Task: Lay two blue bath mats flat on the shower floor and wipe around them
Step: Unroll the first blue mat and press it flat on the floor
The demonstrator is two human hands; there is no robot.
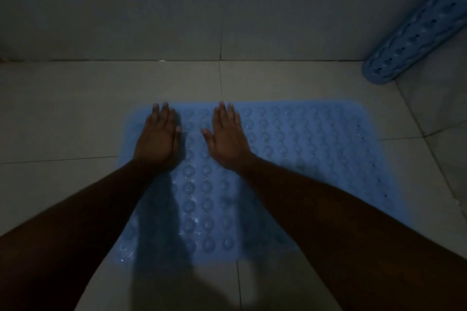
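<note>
A blue bath mat (303, 159) with rows of round bumps lies flat on the tiled shower floor (63, 113). My left hand (158, 139) rests palm down on the mat's far left part, fingers together and reaching its far edge. My right hand (227, 139) lies palm down beside it, thumb spread out, nothing held. A second blue bath mat (417, 30) stands curled against the wall at the far right corner, its lower end on the floor.
A grey tiled wall (177, 7) rises just behind the flat mat. Bare floor tiles lie to the left and in front of the mat. The light is dim, and my arms cast a shadow on the mat's near part.
</note>
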